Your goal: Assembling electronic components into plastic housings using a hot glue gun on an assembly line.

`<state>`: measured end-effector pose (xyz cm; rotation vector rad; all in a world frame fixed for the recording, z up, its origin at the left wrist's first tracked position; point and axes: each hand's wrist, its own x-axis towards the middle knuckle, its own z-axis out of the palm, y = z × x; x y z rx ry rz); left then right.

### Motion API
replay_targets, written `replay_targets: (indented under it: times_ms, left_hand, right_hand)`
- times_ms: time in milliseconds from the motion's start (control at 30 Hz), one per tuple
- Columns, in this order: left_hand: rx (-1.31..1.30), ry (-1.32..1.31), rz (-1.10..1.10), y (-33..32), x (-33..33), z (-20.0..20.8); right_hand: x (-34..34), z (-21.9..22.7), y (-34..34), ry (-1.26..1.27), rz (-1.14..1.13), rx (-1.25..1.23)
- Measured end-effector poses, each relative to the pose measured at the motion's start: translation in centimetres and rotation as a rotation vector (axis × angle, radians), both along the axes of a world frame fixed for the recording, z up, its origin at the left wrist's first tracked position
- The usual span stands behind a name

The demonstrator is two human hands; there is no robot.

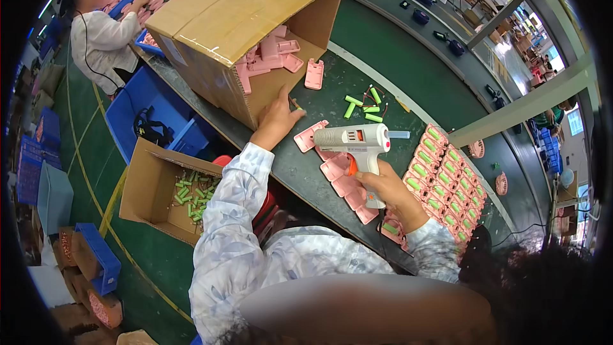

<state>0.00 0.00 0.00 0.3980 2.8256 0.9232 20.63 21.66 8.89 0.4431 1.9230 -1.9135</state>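
My right hand [393,193] grips the handle of a white hot glue gun [348,137] with an orange trigger. A bluish glue stick [399,134] sticks out of its right end; its left end is over a row of pink plastic shells [336,167]. At the mouth of a big cardboard box [211,32], my left hand [278,118] has its thumb and index finger apart. A small thin yellowish thing [295,102] shows between them, too small to name; whether they touch it I cannot tell. Pink shells [271,54] lie heaped inside that box, and one shell [314,74] lies outside it.
Green cylindrical cells [372,110] with wires lie beyond the glue gun. Rows of pink shells holding green cells [440,185] cover the right side. An open carton of cells [169,185] and a blue bin [150,112] stand at left. Another person [105,32] works at far left.
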Motion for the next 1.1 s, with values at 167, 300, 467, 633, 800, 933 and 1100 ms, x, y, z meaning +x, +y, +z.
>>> replay_targets:
  times_ms: [167, 300, 467, 633, 800, 933, 1100]
  left_hand:
    - [0.042, 0.247, -0.056, -1.3, 0.0, -1.1]
    - [0.047, 0.266, -0.048, -1.2, 0.1, -0.8]
    - [0.191, 0.092, -0.099, -0.6, 0.2, -0.2]
    - [0.145, 0.224, -0.232, -0.1, -0.1, -0.7]
    - [0.128, 0.368, -0.247, 0.1, -0.6, -1.0]
    - [0.483, 0.098, -0.293, -0.2, 0.3, 0.7]
    - [0.444, 0.061, -0.364, -0.1, 1.6, 0.4]
  right_hand:
    - [-0.4, -0.7, -0.7, -0.018, -0.003, -0.020]
    - [-0.6, -0.5, -0.8, -0.018, 0.034, -0.024]
    - [-0.5, -0.8, -0.9, 0.001, 0.055, 0.010]
    - [-0.2, -1.2, -0.5, 0.010, 0.060, 0.006]
    - [0.1, -0.9, -1.1, 0.026, -0.011, -0.017]
    - [0.6, -1.4, -0.9, 0.015, -0.081, -0.041]
    - [1.3, -1.1, -0.8, 0.010, -0.086, -0.062]
